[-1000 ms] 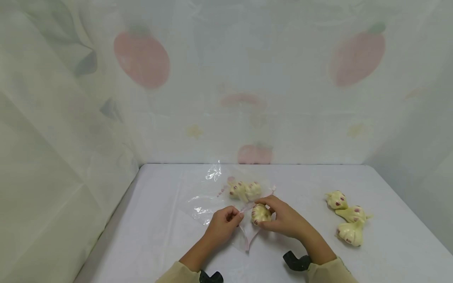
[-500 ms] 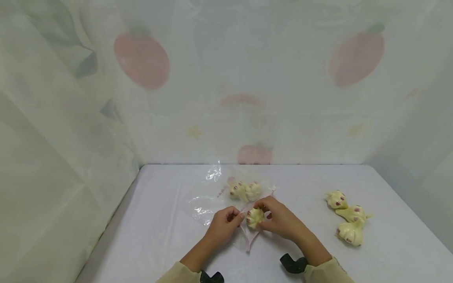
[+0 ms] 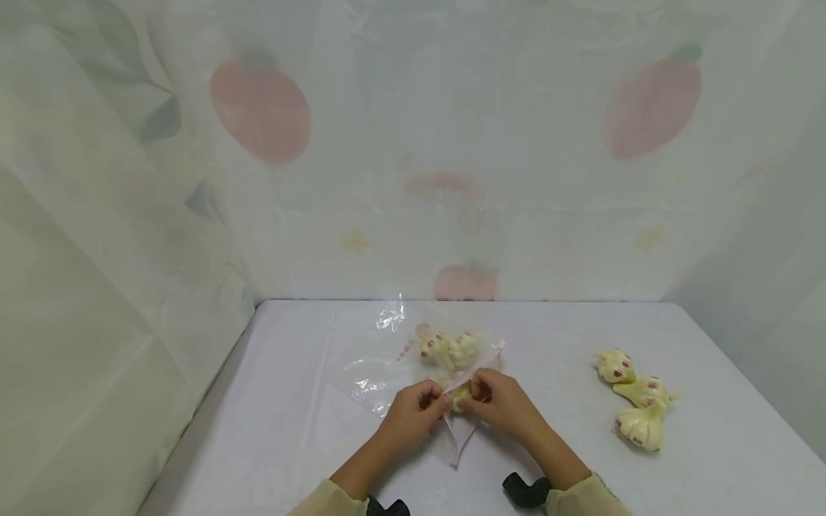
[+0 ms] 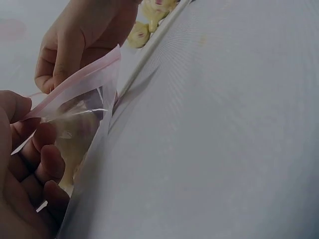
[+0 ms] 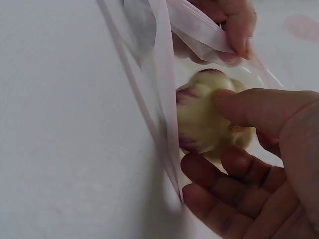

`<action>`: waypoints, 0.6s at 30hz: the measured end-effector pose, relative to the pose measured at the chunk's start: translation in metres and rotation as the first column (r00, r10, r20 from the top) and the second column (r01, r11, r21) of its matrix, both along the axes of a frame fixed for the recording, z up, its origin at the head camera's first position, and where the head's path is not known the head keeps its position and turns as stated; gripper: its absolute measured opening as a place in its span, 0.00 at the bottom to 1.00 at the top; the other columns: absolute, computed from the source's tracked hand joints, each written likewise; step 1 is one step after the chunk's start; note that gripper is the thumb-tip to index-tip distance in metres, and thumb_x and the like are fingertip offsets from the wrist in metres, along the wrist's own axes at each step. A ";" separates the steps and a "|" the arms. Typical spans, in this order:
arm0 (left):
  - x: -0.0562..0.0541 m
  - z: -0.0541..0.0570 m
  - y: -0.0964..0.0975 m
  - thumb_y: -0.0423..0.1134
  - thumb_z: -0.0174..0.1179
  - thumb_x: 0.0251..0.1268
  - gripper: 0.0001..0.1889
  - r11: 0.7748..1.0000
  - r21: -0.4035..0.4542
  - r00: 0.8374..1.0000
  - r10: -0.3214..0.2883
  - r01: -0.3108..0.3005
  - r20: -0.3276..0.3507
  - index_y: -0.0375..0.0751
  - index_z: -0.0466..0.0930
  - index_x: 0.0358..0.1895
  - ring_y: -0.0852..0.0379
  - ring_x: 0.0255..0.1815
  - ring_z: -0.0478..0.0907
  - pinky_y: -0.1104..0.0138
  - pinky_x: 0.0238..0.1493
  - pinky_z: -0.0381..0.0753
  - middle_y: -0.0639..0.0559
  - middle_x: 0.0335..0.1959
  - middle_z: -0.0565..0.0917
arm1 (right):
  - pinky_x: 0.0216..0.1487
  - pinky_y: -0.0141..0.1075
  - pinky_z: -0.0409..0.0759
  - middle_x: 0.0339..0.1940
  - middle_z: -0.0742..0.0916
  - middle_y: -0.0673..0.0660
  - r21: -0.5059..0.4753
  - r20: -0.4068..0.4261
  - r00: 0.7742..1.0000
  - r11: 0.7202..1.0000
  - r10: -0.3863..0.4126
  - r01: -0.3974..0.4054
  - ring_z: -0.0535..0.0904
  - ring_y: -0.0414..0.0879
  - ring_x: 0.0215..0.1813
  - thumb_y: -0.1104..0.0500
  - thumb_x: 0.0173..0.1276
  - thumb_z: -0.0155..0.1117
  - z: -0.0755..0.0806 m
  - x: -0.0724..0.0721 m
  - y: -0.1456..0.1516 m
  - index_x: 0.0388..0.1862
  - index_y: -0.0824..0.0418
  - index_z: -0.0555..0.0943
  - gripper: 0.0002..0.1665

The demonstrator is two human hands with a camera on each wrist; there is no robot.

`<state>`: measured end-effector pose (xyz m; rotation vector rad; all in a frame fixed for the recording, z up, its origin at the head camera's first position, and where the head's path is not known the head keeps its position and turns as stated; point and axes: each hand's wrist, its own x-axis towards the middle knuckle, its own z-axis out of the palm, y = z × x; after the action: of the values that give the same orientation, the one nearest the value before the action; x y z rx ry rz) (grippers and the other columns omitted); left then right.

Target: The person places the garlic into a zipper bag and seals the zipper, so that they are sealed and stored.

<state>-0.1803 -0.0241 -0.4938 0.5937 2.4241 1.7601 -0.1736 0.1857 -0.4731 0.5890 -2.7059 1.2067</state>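
Note:
A clear plastic zip bag [image 3: 368, 369] with a pink-edged mouth lies flat on the table, two garlic bulbs [image 3: 462, 350] inside it. My left hand [image 3: 408, 414] pinches the pink rim [image 4: 84, 77] of the bag between thumb and fingers, lifting the mouth apart. My right hand [image 3: 506, 403] holds another garlic bulb [image 5: 202, 114], pale yellow with purple marks, just inside that mouth. Its thumb lies on top of the bulb and the curled fingers are beneath. In the head view the rim and the fingers hide much of this bulb.
Three more garlic bulbs [image 3: 644, 391] lie together on the right side of the white table [image 3: 290, 430]. Black wrist mounts [image 3: 525, 491] sit at both sleeves. A fruit-printed curtain [image 3: 516, 143] hangs behind and to the left.
My right hand has carried the garlic bulb leftward into the bag's mouth, where the rim now partly covers it. The left hand keeps its pinch on the rim, almost unmoved.

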 end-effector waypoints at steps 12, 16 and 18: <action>0.008 0.015 0.001 0.37 0.62 0.66 0.07 1.000 0.008 1.000 -0.007 0.007 -0.011 0.42 0.79 0.29 0.70 0.20 0.66 0.77 0.22 0.67 0.58 0.20 0.72 | 0.33 0.29 0.77 0.28 0.81 0.41 -0.014 0.056 0.996 0.997 0.071 -0.070 0.76 0.32 0.31 0.51 0.62 0.72 -0.004 0.000 -0.004 0.30 0.48 0.78 0.09; 0.018 0.033 0.002 0.34 0.61 0.66 0.07 1.000 0.019 1.000 -0.010 0.010 0.000 0.39 0.78 0.29 0.71 0.20 0.65 0.77 0.22 0.66 0.57 0.19 0.71 | 0.39 0.31 0.79 0.35 0.85 0.41 0.008 0.095 0.987 0.992 0.127 -0.128 0.79 0.33 0.38 0.53 0.65 0.70 -0.005 0.000 -0.004 0.38 0.47 0.83 0.04; 0.019 0.035 0.003 0.34 0.61 0.67 0.08 1.000 0.009 1.000 -0.007 0.007 -0.009 0.39 0.78 0.29 0.71 0.19 0.65 0.77 0.22 0.65 0.58 0.19 0.71 | 0.40 0.32 0.79 0.37 0.86 0.43 0.017 0.083 0.985 0.988 0.152 -0.154 0.79 0.33 0.39 0.55 0.66 0.69 -0.006 -0.001 -0.004 0.40 0.48 0.83 0.05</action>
<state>-0.1613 -0.0214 -0.4588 0.6110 2.4181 1.7708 -0.1744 0.1814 -0.4792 0.7803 -2.7900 1.2611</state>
